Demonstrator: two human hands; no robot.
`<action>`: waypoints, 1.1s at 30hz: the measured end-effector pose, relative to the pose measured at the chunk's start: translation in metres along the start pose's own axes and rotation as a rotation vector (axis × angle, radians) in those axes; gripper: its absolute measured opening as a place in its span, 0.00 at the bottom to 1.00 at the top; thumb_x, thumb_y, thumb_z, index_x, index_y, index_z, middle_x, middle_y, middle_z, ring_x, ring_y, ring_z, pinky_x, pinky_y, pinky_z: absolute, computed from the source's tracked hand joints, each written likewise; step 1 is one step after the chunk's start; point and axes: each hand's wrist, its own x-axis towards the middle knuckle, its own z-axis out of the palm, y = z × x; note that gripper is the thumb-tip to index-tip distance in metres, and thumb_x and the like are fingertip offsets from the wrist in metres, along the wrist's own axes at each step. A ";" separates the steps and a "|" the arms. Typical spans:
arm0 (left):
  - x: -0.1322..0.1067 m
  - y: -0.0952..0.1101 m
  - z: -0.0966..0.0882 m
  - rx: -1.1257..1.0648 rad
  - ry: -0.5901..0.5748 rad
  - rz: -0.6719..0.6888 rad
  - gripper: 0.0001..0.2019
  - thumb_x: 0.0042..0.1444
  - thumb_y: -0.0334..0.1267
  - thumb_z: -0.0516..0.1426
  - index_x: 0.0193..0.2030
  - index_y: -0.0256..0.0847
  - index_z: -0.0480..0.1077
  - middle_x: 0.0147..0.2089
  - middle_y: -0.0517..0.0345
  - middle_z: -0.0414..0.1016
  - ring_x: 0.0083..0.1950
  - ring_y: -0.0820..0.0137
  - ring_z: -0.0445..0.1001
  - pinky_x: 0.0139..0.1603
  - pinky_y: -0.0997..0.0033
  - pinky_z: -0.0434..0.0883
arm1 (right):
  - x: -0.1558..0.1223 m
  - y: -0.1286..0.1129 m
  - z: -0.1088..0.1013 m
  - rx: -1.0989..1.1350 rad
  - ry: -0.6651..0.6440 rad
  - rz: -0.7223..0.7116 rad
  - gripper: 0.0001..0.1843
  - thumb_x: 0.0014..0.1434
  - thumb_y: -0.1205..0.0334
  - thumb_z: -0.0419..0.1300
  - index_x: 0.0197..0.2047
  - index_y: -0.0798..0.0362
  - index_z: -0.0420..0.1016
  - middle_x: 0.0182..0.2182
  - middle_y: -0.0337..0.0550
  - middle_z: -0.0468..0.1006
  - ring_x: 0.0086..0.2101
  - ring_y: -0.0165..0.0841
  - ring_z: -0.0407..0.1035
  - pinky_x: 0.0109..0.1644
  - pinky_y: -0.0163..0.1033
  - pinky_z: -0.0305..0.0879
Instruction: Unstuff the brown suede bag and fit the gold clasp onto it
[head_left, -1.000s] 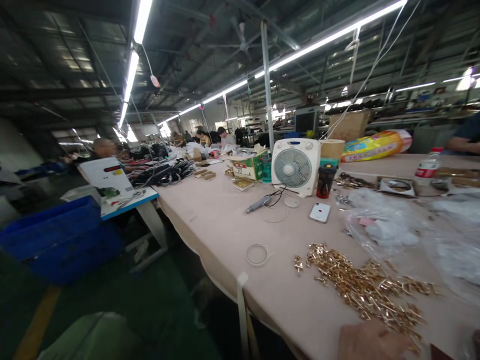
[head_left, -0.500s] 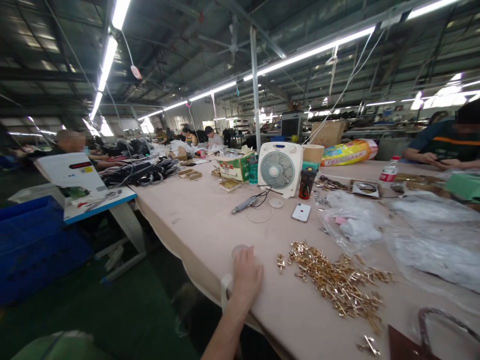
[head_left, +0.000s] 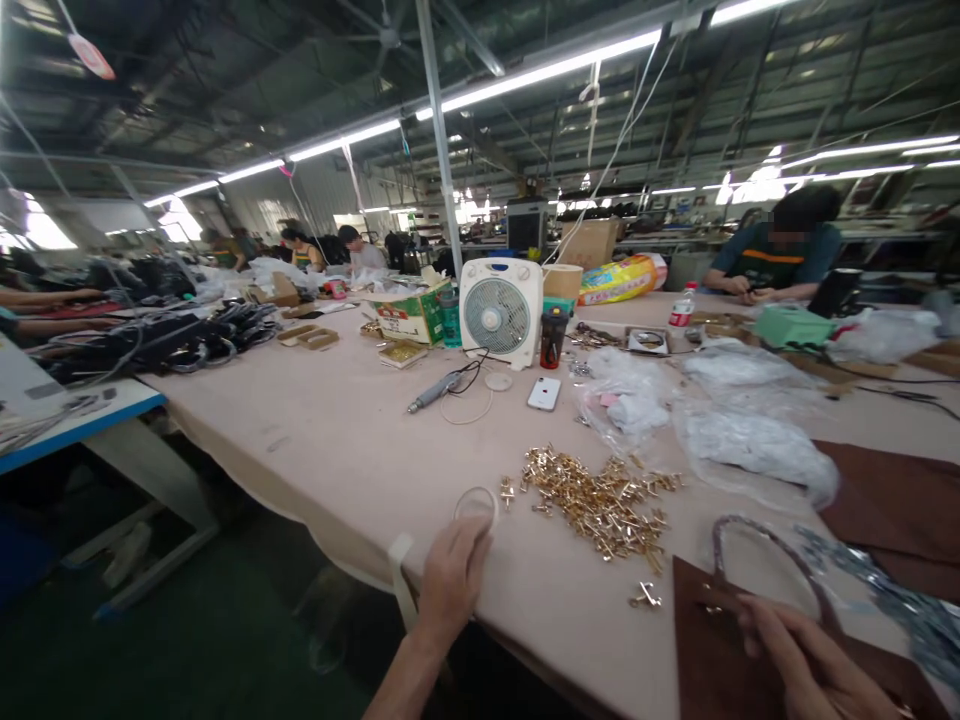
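My left hand [head_left: 454,570] is at the table's front edge, fingers curled together over the near rim of a clear ring [head_left: 478,492] that lies on the cloth. At the lower right, my right hand [head_left: 806,650] is over a brown leather bag piece [head_left: 701,655] with a curved handle [head_left: 776,540]. Its thumb and fingers are drawn together near a small metal fitting [head_left: 711,600] on the leather; what they hold, if anything, is too blurred to name. A heap of gold-coloured metal fittings [head_left: 600,500] lies between the hands, with a few loose ones [head_left: 645,597] nearer me.
Farther back are a smartphone [head_left: 544,393], a grey power screwdriver [head_left: 435,392] with its cable, a box fan [head_left: 499,312] and a dark tumbler [head_left: 553,337]. Plastic bags [head_left: 750,430] lie to the right. A co-worker [head_left: 780,250] sits across the table.
The view has swung right, bringing my right hand and more of the brown bag piece into sight. My left hand stays by the clear ring, which shows more now.
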 end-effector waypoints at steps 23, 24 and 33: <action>0.011 0.089 0.062 -0.244 -0.250 0.361 0.10 0.70 0.35 0.58 0.56 0.42 0.73 0.46 0.53 0.84 0.45 0.65 0.81 0.47 0.65 0.78 | -0.027 -0.035 0.082 -0.006 -0.547 -0.351 0.13 0.68 0.60 0.64 0.55 0.45 0.78 0.43 0.43 0.82 0.42 0.37 0.78 0.48 0.39 0.75; 0.011 0.089 0.062 -0.245 -0.256 0.362 0.10 0.69 0.34 0.58 0.56 0.42 0.73 0.47 0.53 0.84 0.46 0.65 0.81 0.47 0.64 0.78 | -0.027 -0.034 0.082 -0.010 -0.544 -0.358 0.12 0.69 0.60 0.64 0.54 0.45 0.79 0.43 0.42 0.83 0.43 0.37 0.78 0.48 0.38 0.75; 0.013 0.093 0.065 -0.298 -0.352 0.336 0.15 0.71 0.33 0.54 0.62 0.42 0.71 0.58 0.49 0.78 0.59 0.64 0.77 0.61 0.61 0.78 | -0.031 -0.022 0.081 -0.132 -0.492 -0.504 0.10 0.70 0.63 0.63 0.52 0.45 0.81 0.46 0.41 0.85 0.45 0.36 0.80 0.52 0.39 0.76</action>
